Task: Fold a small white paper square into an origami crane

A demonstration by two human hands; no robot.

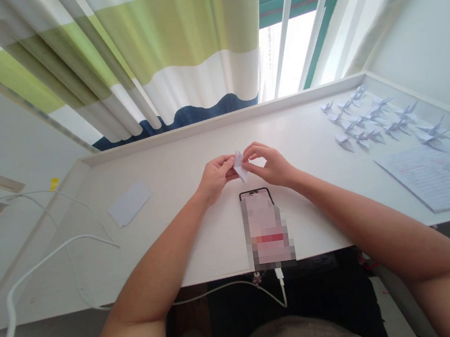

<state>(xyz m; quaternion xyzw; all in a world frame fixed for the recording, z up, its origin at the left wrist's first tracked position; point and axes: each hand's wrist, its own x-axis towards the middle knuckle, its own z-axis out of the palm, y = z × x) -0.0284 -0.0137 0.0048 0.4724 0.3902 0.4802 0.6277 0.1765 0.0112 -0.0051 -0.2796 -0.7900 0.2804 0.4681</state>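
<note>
A small folded piece of white paper (241, 171) is held upright between my two hands, above the middle of the desk. My left hand (216, 176) pinches its left side between thumb and fingers. On the other side, the thumb and fingertips of my right hand (266, 162) close on its right edge. The exact folds are too small to make out. Just below my hands a phone (262, 216) lies on the desk, its screen blurred out. Several white folded paper cranes (371, 116) stand in a group at the back right.
Blank paper sheets (130, 203) lie to the left on the white desk (201, 238). A lined, written-on paper stack (441, 176) lies at the right. White cables (52, 245) cross the left side, and a charging plug (279, 276) hangs at the front edge. Curtains (191, 35) hang behind.
</note>
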